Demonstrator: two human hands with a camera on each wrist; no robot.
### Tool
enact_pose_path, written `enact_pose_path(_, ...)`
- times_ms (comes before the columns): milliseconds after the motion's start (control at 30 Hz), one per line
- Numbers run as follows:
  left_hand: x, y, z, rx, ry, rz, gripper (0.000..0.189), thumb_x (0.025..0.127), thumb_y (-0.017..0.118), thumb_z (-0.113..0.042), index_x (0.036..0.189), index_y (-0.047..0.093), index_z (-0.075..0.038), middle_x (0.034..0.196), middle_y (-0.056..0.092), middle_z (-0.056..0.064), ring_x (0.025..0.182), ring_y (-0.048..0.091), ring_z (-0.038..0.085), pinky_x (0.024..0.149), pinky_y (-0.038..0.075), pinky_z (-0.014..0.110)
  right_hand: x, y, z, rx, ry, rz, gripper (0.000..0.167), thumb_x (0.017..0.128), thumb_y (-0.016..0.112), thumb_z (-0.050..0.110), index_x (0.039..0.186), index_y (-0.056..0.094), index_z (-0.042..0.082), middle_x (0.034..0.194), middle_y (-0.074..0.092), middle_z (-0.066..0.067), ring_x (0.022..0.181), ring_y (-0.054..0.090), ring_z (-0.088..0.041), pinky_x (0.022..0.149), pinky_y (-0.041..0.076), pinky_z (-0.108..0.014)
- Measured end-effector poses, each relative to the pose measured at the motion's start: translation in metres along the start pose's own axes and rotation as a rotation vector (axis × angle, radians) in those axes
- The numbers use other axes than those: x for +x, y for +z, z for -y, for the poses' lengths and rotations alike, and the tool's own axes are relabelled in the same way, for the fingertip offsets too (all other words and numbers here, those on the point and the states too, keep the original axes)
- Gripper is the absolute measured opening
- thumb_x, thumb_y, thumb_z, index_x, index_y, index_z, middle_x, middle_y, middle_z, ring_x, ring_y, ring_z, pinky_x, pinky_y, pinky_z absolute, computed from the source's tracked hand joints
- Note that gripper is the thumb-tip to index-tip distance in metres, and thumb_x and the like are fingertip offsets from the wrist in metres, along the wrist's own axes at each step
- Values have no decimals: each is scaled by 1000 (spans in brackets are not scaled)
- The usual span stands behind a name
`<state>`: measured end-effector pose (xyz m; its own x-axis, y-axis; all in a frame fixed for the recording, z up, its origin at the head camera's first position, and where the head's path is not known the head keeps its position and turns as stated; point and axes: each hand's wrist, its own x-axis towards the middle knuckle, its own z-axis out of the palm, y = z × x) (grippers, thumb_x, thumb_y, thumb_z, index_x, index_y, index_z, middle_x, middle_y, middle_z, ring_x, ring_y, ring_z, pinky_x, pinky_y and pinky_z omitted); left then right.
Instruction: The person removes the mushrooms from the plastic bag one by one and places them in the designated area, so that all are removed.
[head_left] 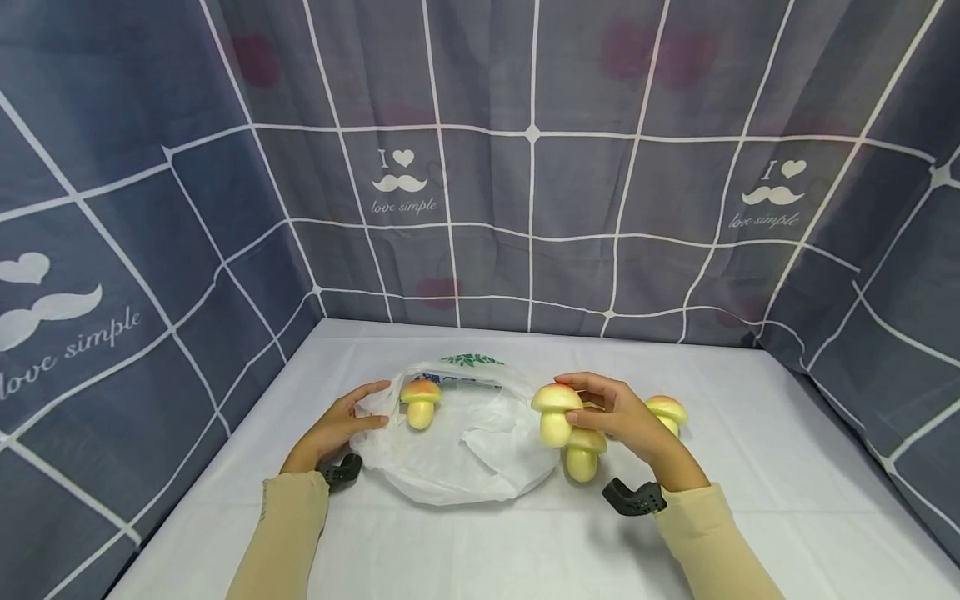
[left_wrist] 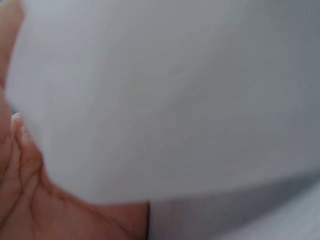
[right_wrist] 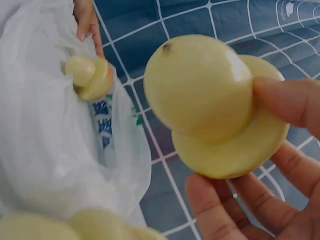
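Observation:
My right hand (head_left: pixel 611 412) pinches a toy mushroom (head_left: pixel 556 412) with a pale yellow stem and an orange-tinged cap, held beside the right edge of a white plastic bag (head_left: pixel 450 479). In the right wrist view, the thumb and fingers grip this mushroom (right_wrist: pixel 200 90) by its cap. At the bag's left edge, my left hand (head_left: pixel 341 423) holds the thin plastic between thumb and fingers. Another mushroom (head_left: pixel 421 403) lies inside the bag's mouth near that hand. White plastic (left_wrist: pixel 165 100) covers most of the left wrist view and hides part of the palm.
One mushroom (head_left: pixel 582 458) stands on the table just below the right hand. Another mushroom (head_left: pixel 667 410) is partly hidden behind the right wrist. The white tablecloth (head_left: pixel 465 550) runs back to a grey checked curtain (head_left: pixel 487 183) that surrounds the table.

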<state>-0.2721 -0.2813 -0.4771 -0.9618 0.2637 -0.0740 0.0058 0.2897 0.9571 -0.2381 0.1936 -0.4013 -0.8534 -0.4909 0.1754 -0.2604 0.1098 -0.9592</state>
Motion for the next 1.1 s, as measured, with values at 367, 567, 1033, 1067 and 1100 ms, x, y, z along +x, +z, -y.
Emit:
enact_pose_path(367,0,3,-1,-49,6,8,81,99,77,-5,167,34,1,176,18,28,155,29,47,96,55,26,-17,-22,-12,15,-113,-32,45,100,66,-6,144,61,-8,132,73,10,113,70,-12,90,59,-27)
enact_pose_path(567,-1,1,-2,-34,1,6,81,99,77,-6,167,34,1,176,17,29,154,29,49,95,56,29,-27,-31,-17,3,-114,-55,42,100,66,-7,142,62,-7,132,72,10,113,69,-9,88,60,-27)
enact_pose_path(1033,0,0,-1,-19,4,8,81,99,77,-7,167,34,1,176,17,28,155,28,48,99,54,31,-43,-53,-27,-29,-144,-26,45,102,62,-10,146,61,-7,135,72,10,122,67,-7,98,54,-21)
enact_pose_path(1067,0,0,-1,-23,3,8,81,99,77,-7,167,34,0,176,17,28,155,29,48,98,54,30,-43,-55,-27,-31,-144,-22,45,102,61,-10,147,60,-7,136,72,10,122,66,-7,98,54,-21)
enact_pose_path(1100,0,0,-1,-24,4,7,81,99,77,-6,167,34,0,176,17,28,154,29,48,97,54,29,-44,-57,-27,-33,-142,-17,45,103,61,-9,148,60,-7,137,71,10,122,66,-7,98,55,-22)
